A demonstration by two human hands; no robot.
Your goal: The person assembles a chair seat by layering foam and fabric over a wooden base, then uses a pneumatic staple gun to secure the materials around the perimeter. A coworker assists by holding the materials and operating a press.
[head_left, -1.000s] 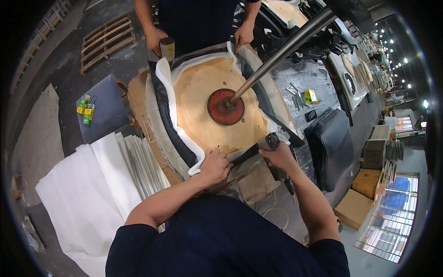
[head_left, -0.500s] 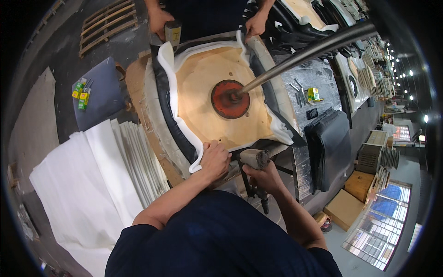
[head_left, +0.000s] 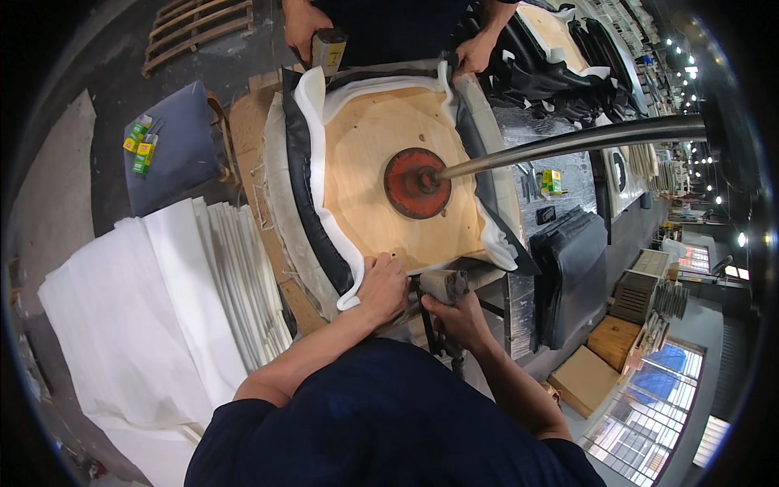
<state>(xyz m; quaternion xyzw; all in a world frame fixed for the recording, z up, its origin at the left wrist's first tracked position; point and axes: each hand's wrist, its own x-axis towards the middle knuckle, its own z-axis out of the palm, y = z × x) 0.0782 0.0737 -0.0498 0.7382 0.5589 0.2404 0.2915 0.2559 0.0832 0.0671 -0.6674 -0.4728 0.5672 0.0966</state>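
Observation:
A plywood seat panel (head_left: 357, 195) lies in front of me, edged with white padding (head_left: 320, 174) and a black cover (head_left: 299, 180). A red round press disc (head_left: 395, 188) on a metal rod bears on its middle. My left hand (head_left: 384, 290) is closed over the near edge, fingertips on the wood; the cover's fold under it is mostly hidden. Just right of it, my right hand (head_left: 462, 323) grips a staple gun (head_left: 443, 286), its head near that edge. Across the panel, a co-worker's hand (head_left: 306, 31) holds another staple gun (head_left: 329, 50); their other hand (head_left: 475, 53) touches the far corner.
The metal rod (head_left: 568, 144) slants in from the right. White padding sheets (head_left: 138, 292) are piled at left, near a stool (head_left: 174, 150) with small green-yellow boxes (head_left: 142, 146). At right, a film-covered table (head_left: 519, 138) stands by stacked black sheets (head_left: 570, 272) and cardboard boxes (head_left: 586, 380).
The view has shifted, so the panel appears slightly farther right. My right hand has brought the staple gun a little closer to my left hand, which keeps its place on the near edge.

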